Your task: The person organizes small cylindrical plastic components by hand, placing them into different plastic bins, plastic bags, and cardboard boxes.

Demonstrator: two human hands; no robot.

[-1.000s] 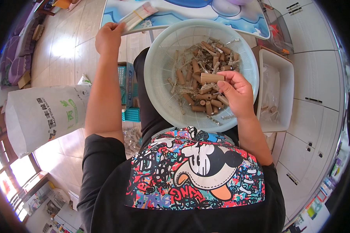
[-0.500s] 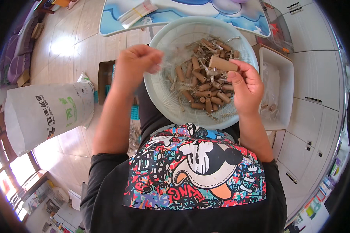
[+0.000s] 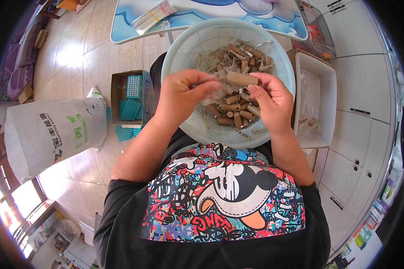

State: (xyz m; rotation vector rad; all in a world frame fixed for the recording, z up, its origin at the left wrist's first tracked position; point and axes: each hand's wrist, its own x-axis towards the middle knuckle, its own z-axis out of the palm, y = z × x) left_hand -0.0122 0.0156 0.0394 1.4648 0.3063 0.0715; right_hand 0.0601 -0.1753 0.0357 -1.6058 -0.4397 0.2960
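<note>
Between the fingertips of my right hand (image 3: pixel 274 98) is a short brown roll (image 3: pixel 241 79), held roughly level. My left hand (image 3: pixel 188 92) pinches thin clear plastic (image 3: pixel 219 92), which looks like a small bag, at the roll's left end. Whether the roll's end sits inside the plastic I cannot tell. Both hands are above a wide pale green mesh basket (image 3: pixel 174 51) that rests by my lap. Inside it lies a loose heap of similar brown rolls (image 3: pixel 238 115), mixed with crumpled clear and goldish wrappers (image 3: pixel 201 62).
A blue-patterned table (image 3: pixel 211 12) beyond the basket carries a banded bundle of clear plastic sleeves (image 3: pixel 153 17). To the left stand an open cardboard box (image 3: pixel 116 83) with teal plastic racks (image 3: pixel 130 109) and a white sack (image 3: pixel 54 132). A white bin (image 3: pixel 326 103) holding clear plastic is at right.
My left hand has come down and right with the plastic, up to the roll. My right hand has shifted slightly left with the roll. The box at left is now less covered by my arm.
</note>
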